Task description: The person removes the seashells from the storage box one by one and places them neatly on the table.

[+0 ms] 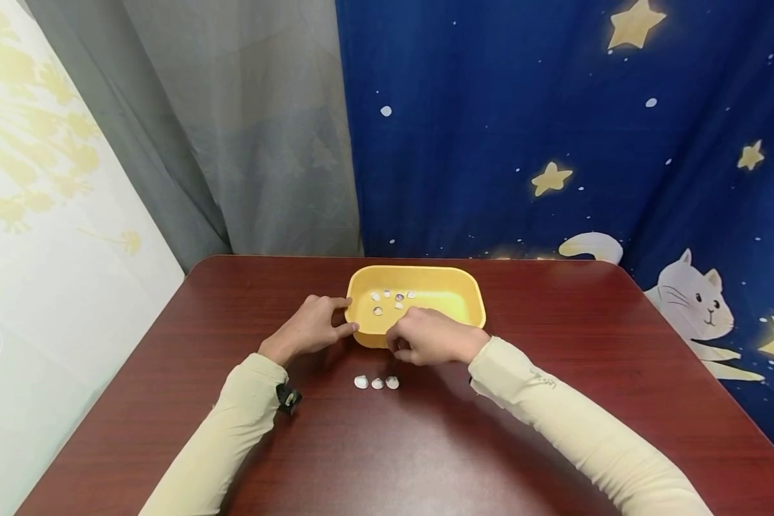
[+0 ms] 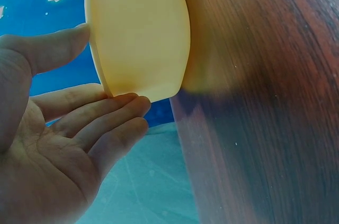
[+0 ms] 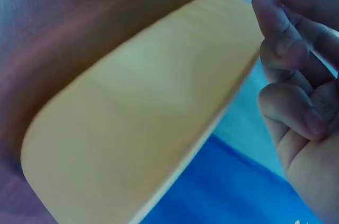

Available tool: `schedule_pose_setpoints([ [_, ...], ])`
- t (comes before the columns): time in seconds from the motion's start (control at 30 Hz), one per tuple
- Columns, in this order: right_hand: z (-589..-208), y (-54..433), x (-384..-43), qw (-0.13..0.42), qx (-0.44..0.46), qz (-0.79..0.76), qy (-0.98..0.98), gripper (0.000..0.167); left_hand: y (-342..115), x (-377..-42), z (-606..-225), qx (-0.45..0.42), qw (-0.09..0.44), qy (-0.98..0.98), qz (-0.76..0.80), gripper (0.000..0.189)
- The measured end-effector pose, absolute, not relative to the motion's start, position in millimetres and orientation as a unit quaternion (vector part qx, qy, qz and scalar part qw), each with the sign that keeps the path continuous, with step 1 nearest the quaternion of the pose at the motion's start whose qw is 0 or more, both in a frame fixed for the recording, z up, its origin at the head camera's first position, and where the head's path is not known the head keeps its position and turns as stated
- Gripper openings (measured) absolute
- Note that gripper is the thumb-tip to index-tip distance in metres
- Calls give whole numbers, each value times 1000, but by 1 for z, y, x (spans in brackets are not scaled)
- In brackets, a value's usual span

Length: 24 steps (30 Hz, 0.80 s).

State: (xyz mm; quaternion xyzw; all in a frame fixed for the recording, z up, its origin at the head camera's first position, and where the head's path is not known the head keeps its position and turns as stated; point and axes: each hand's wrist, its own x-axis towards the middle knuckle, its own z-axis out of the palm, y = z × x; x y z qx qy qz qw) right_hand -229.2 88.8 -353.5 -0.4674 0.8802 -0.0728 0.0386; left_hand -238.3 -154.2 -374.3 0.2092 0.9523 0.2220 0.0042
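A yellow plastic basin [image 1: 454,274] stands toward the far side of the table, with several small pale shells [image 1: 377,311] on its floor. My left hand [image 1: 312,326] touches the basin's left end, thumb and fingers spread and almost straight, as the left wrist view also shows. Over the near rim hovers my right hand [image 1: 428,337], fingers bent. In the right wrist view its thumb and forefinger tips meet; whether something small sits between them is hidden. Closer to me on the table, three white shells [image 1: 377,383] lie in a short row.
The dark red-brown table [image 1: 555,430] reaches back to a grey curtain [image 1: 277,143] and a blue star-patterned curtain [image 1: 464,143]. At the left is a white panel [image 1: 51,301] with yellow prints. A black strap [image 1: 288,398] is on the left wrist.
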Motion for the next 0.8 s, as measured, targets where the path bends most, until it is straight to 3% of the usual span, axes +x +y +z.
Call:
schedule_pose_setpoints([
  [0.47,-310,102,-281,30,-449,-93,888,11,-153,-236,-372,200,18,955,220,59],
  [0.8,-323,98,-320,69,-390,-88,914,10,-152,-235,-374,195,16,956,220,58],
])
